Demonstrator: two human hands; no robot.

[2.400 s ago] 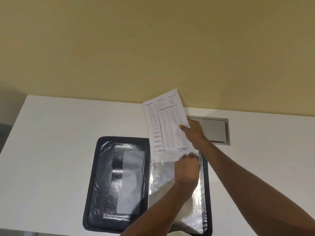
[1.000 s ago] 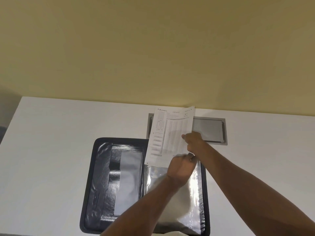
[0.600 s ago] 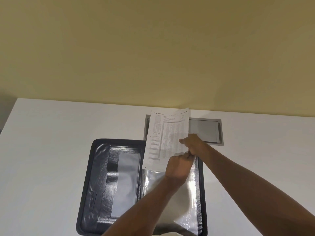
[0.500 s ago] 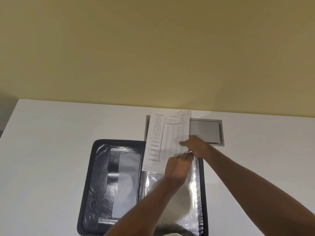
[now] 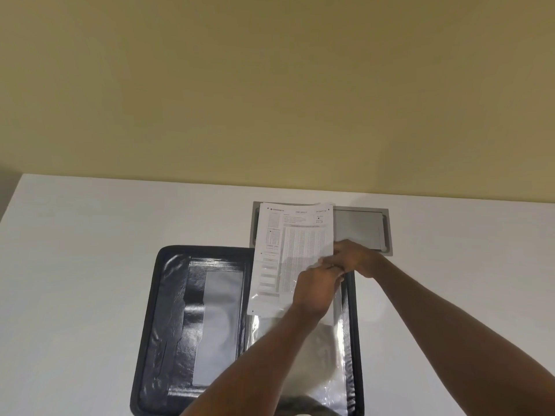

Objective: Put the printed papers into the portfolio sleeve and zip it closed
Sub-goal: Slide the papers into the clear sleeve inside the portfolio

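Observation:
A black zip portfolio (image 5: pixel 168 310) lies open flat on the white table. Its right half carries clear plastic sleeves (image 5: pixel 327 367). The printed papers (image 5: pixel 288 250) lie over the top of that half, their lower part under the clear sleeve film and their upper part sticking out beyond the portfolio's far edge. My left hand (image 5: pixel 315 291) pinches the sleeve's top edge over the papers. My right hand (image 5: pixel 356 258) grips the papers at their right edge, touching my left hand. The zip runs around the rim and stands open.
A grey metal cable hatch (image 5: pixel 363 232) is set into the table behind the portfolio, partly covered by the papers. A yellow wall (image 5: pixel 270 85) rises at the table's far edge. The table's left edge (image 5: pixel 12 199) is in view.
The papers have come down from a raised, tilted hold and slid lower towards me, into the sleeve's top. Both hands have closed in on each other at the papers' right edge.

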